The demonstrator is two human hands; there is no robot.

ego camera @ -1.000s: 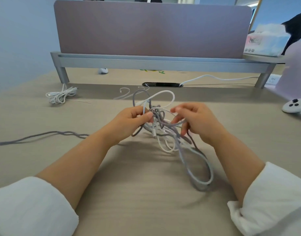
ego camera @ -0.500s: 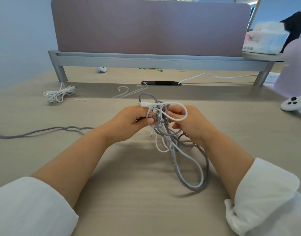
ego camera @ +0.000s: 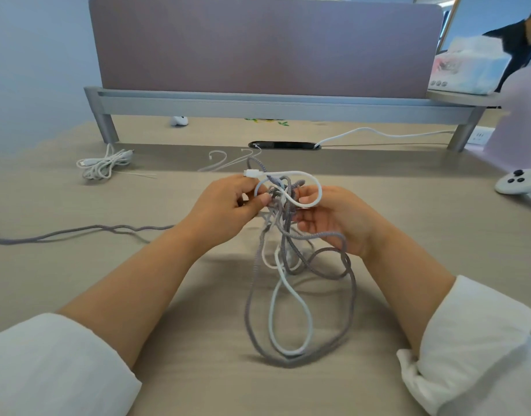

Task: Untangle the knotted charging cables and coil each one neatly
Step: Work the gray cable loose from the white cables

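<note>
A tangle of cables hangs between my hands above the beige desk. It mixes a grey braided cable and a white cable, whose long loops trail down toward me onto the desk. My left hand pinches the knot from the left. My right hand holds it from the right, a white loop draped over its fingers. A white connector end sticks out leftward at the top of the knot. One grey strand runs off left across the desk.
A coiled white cable lies at the back left. Thin white ties lie behind the knot. A desk divider on a grey rail closes the back, with a cable slot. A white game controller sits at the right edge.
The knot has been lifted slightly and the white loop has swung over my right fingers. The white connector now points left at the top. The lower loops hang longer toward me.
</note>
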